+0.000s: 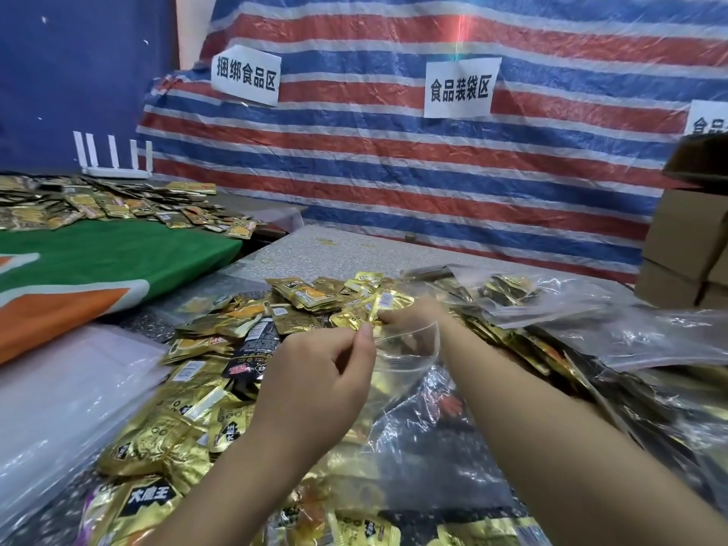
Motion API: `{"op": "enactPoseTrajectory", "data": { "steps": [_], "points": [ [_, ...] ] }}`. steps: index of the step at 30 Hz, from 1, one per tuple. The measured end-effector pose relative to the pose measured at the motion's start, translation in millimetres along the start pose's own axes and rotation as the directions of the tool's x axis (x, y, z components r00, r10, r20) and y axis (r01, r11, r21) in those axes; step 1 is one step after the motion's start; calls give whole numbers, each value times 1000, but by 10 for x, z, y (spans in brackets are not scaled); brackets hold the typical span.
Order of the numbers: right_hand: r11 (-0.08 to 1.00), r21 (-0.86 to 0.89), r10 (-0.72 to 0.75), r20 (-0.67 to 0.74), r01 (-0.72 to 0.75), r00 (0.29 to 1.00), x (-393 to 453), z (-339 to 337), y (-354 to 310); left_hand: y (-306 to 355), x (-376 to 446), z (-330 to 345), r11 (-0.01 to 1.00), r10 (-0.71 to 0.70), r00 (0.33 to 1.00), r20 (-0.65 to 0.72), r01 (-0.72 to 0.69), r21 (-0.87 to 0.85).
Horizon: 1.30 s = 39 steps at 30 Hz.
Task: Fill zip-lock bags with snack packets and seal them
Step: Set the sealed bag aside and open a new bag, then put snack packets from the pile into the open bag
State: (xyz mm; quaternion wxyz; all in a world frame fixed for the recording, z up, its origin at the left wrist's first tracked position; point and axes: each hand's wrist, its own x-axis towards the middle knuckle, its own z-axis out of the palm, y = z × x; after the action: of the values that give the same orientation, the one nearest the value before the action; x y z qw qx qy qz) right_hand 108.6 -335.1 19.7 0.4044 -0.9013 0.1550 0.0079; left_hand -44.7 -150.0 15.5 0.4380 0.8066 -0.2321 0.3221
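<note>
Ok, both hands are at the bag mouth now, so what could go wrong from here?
1. The left hand pinches only one edge of the zip-lock bag, so the thin mouth may fold shut while the right hand pushes gold packets in.
2. Loose packets crowd the bag on all sides; one could catch in the zip and spoil the seal.
3. Filled bags lie close by on the right, so the open one could be mixed up with them.

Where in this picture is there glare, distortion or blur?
Head view: a rainbow flare streak crosses the striped tarp; glare whitens the zip-lock bag pinched by the left hand and right hand; the wide lens bends edges; nearby snack packets look soft.
</note>
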Motion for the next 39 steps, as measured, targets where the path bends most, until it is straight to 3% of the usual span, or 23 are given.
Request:
{"op": "enactPoseTrajectory", "data": {
  "steps": [4,11,16,19,24,27,29,32,39],
  "points": [
    [980,173,-97,-30,101,995,-57,-44,-13,-13,-3,13,1000,-16,1000,7,16,-13],
    [870,490,-57,-19,59,998,-237,-410,133,-37,-18,46,993,-44,999,32,47,-105],
    [608,785,-177,-17,123,984,-535,-930,141,-19,-32,73,992,-36,997,72,44,-119],
    [528,816,-356,-39,235,934,-857,-1172,143,18,-50,80,989,-35,995,95,48,-138],
    [584,657,-629,-4,476,777,-1359,-1261,165,99,-65,70,989,2,996,89,11,-147],
    [637,502,-700,59,585,712,-1578,-1217,163,123,-72,72,986,18,995,95,-1,-168],
    [684,354,-707,105,638,699,-1637,-1191,178,132,-75,76,984,28,995,92,-11,-175],
    [692,-11,-706,194,722,681,-1683,-1194,181,142,-80,71,982,43,996,82,-27,-188],
    [655,-243,-611,387,716,691,-1833,-1243,107,145,-97,84,971,18,996,92,4,-237]
  ]
}}
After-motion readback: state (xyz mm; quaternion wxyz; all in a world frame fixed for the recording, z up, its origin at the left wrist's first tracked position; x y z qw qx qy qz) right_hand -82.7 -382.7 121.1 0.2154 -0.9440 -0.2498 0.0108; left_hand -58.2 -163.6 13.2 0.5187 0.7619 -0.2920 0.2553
